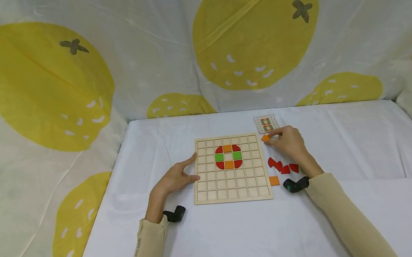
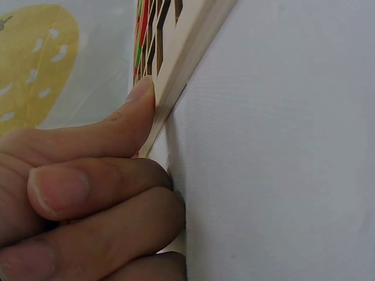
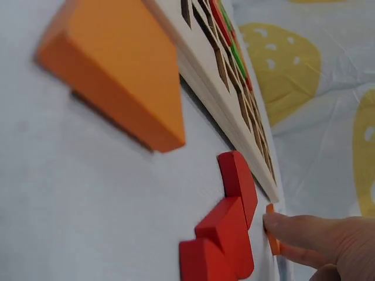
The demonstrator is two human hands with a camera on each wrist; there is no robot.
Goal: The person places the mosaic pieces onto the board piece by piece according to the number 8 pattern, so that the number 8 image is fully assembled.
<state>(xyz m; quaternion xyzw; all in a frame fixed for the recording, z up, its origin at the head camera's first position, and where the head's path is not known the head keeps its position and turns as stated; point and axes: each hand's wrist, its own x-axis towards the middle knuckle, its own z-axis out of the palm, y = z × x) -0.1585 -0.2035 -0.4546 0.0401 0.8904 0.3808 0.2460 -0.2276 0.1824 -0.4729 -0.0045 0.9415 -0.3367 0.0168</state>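
Observation:
A square wooden grid board [image 1: 231,184] lies on the white-covered table, with red, orange and green pieces set in a ring in its upper middle cells. My left hand [image 1: 175,177] rests at its left edge, thumb and index finger touching the rim. In the left wrist view the other fingers are bent below the edge. Beyond the board's upper right edge, my right hand [image 1: 289,142] pinches an orange square tile [image 1: 265,138] between thumb and fingertips. Several red rounded-corner pieces [image 1: 285,169] and an orange square tile [image 1: 274,181] lie right of the board.
A small printed pattern card [image 1: 266,123] lies behind the held tile. Black wrist cameras are strapped at the left wrist [image 1: 175,214] and right wrist [image 1: 296,184]. A lemon-print cloth [image 1: 168,45] hangs behind the table.

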